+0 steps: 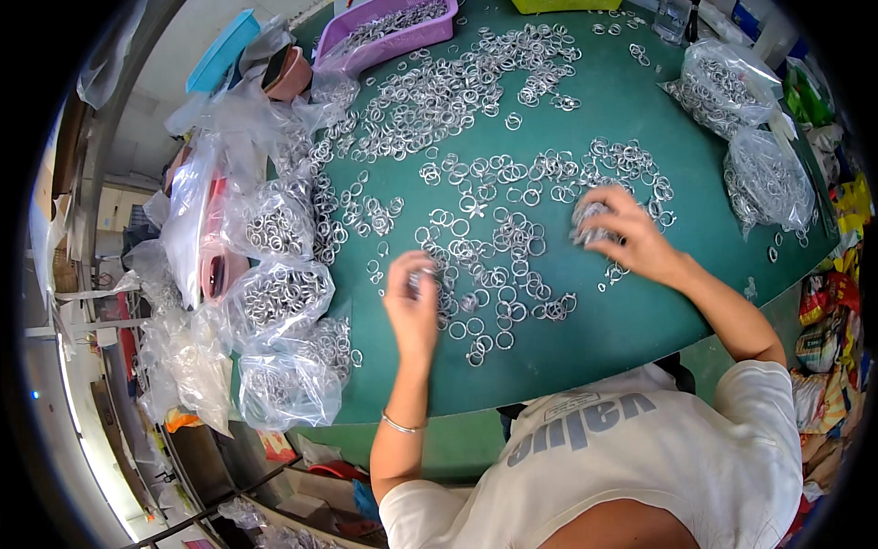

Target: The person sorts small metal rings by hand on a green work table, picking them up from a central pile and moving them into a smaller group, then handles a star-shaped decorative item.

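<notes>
Loose silver metal rings (519,236) lie scattered over a green table (585,339). My right hand (631,236) is curled round a bunch of the rings (590,222), above the right side of the scattered rings. To the left, my left hand (411,297) is closed, its fingers bent; a few metal rings (422,282) show at the fingertips. Motion blurs both hands slightly, so how many rings each one holds is hidden. Between the hands, rings lie singly and in small overlapping clusters.
A broad heap of rings (430,96) covers the far part of the table, near a purple tray (389,35). Clear bags filled with rings (279,293) line the left edge; more ring-filled bags (768,178) sit at the right edge. A blue tray (219,50) stands far left.
</notes>
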Tool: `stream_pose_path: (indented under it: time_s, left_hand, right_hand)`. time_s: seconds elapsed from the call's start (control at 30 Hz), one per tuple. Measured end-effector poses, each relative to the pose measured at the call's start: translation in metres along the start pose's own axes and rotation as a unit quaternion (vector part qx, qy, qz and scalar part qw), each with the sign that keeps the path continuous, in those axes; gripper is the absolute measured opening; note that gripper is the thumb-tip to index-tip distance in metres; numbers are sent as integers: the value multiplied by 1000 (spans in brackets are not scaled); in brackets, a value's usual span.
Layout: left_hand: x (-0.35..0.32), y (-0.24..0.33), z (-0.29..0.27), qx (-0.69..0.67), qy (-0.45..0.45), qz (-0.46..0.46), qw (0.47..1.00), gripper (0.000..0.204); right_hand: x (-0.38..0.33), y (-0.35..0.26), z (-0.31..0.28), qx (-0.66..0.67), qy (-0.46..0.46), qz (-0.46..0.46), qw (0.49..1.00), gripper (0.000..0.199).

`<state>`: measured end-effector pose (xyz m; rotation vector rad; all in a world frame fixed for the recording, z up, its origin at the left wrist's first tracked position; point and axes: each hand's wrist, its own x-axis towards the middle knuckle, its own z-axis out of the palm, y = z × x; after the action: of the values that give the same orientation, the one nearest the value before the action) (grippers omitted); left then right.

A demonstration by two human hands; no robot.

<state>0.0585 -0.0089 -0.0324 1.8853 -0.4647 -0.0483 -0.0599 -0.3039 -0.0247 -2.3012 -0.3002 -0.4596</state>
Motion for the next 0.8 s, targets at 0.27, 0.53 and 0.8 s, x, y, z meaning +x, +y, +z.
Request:
stream_pose_path:
  time_s: [0.27, 0.53, 0.8]
  left_hand:
    - [19, 12, -20, -296, 65, -154, 941, 32]
    - [-21, 44, 12, 361, -219, 98, 901, 59]
    - [-27, 14, 3, 286, -89, 153, 942, 28]
  right_hand:
    - [18, 4, -49, 483, 175, 354, 782, 34]
    - [19, -21, -28, 60, -160, 90, 981, 57]
    - [34, -47, 28, -142, -164, -52, 975, 71]
